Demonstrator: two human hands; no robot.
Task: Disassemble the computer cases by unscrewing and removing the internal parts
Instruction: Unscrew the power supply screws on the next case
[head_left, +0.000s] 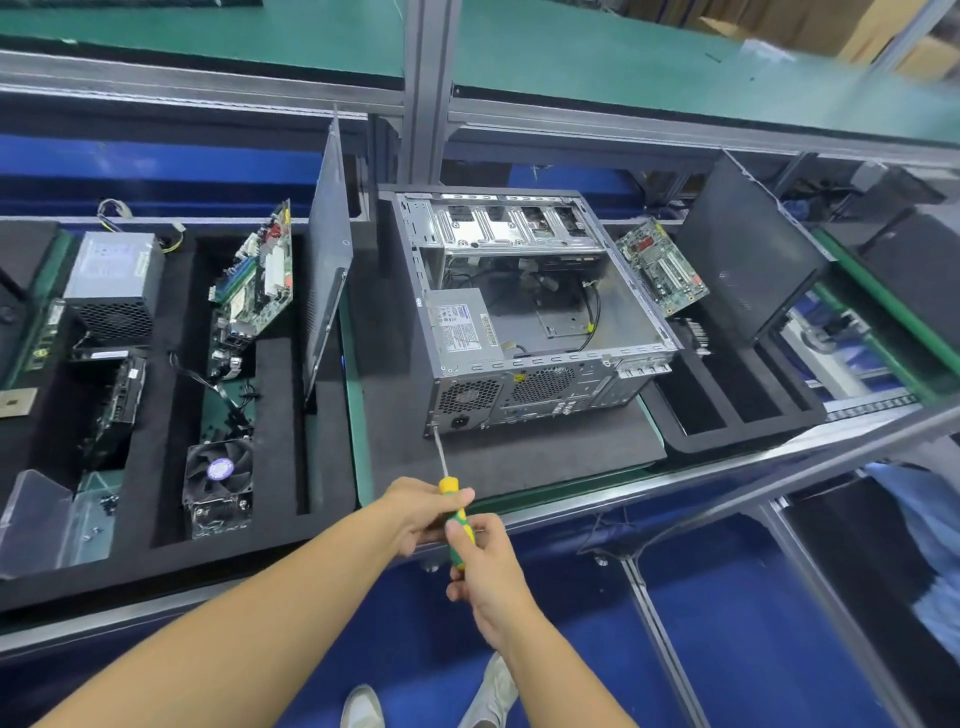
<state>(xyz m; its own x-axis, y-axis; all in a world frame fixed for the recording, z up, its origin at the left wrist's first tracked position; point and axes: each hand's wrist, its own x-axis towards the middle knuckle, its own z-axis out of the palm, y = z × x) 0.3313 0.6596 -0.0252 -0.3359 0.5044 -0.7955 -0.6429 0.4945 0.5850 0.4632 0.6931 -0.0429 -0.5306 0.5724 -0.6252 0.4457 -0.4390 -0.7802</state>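
Green-topped workbench (358, 415) carries a dark foam mat on which an opened computer case (524, 322) lies on its side, power supply (462, 327) inside at its near-left corner. Both hands grip a yellow-green screwdriver (454, 512): the left hand (421, 512) wraps the upper handle, the right hand (480, 566) pinches the lower end. Its tip touches the case's rear lower-left corner. A foam tray (322, 467) left holds a motherboard (254, 280) and cooler fan (218, 483).
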